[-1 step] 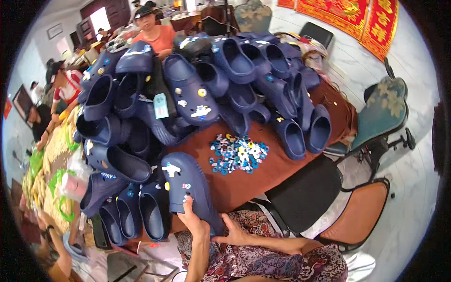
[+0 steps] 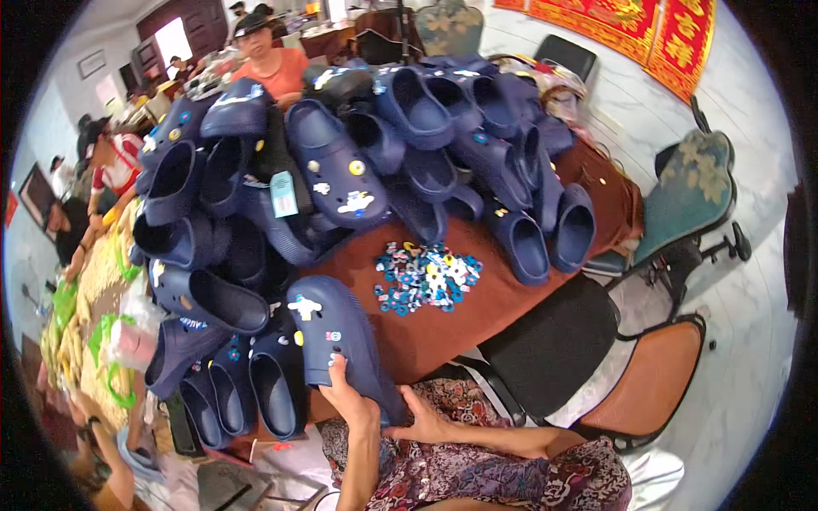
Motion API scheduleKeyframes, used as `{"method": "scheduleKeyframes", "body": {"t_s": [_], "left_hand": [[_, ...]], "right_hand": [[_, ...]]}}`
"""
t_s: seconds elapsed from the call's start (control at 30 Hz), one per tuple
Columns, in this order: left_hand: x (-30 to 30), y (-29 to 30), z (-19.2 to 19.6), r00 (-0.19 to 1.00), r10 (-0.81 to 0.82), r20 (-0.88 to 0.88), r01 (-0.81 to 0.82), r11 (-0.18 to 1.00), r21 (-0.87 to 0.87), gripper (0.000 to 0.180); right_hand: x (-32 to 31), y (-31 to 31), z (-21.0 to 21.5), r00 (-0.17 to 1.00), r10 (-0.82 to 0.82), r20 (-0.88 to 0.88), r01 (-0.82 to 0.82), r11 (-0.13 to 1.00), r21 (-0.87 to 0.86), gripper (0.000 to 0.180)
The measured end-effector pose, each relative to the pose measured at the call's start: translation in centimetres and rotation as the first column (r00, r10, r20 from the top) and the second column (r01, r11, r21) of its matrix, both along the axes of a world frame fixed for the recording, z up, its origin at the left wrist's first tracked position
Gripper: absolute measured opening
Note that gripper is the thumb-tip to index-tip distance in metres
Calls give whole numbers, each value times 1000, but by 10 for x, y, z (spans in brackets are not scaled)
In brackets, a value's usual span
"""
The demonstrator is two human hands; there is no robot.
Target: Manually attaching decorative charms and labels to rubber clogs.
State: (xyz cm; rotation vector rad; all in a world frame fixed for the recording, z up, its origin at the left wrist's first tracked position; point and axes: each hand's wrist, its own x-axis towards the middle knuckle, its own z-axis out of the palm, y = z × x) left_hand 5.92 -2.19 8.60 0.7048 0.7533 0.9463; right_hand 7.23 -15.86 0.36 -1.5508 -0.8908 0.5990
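I hold a navy blue clog point(image 2: 334, 334) at the near edge of a table covered in brown cloth point(image 2: 443, 328). My left hand point(image 2: 349, 399) grips its heel end from below. My right hand point(image 2: 422, 422) supports the same end from the right side. The clog has small charms fixed on its top. A pile of loose colourful charms point(image 2: 429, 277) lies on the cloth just beyond it. A large heap of matching navy clogs point(image 2: 358, 162) fills the far and left parts of the table.
More clogs stand in a row point(image 2: 247, 392) left of my hands. A black chair point(image 2: 554, 345), an orange chair point(image 2: 652, 383) and a green patterned chair point(image 2: 694, 196) stand to the right. People sit at the back point(image 2: 273, 64) and far left point(image 2: 111, 162).
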Motion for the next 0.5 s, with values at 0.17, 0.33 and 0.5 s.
{"method": "scheduleKeyframes", "body": {"t_s": [0.17,0.33,0.5], "left_hand": [[17,-7,16,997,66,43,-66,998,10,37],[30,-25,38,997,70,45,-74,995,74,39],[38,-48,45,997,-75,15,68,956,286,42]], "right_hand": [[8,-4,14,991,-131,-11,130,990,-63,69],[13,-1,7,977,-209,47,205,977,64,62],[43,-1,-9,948,-317,-28,315,919,238,56]]}}
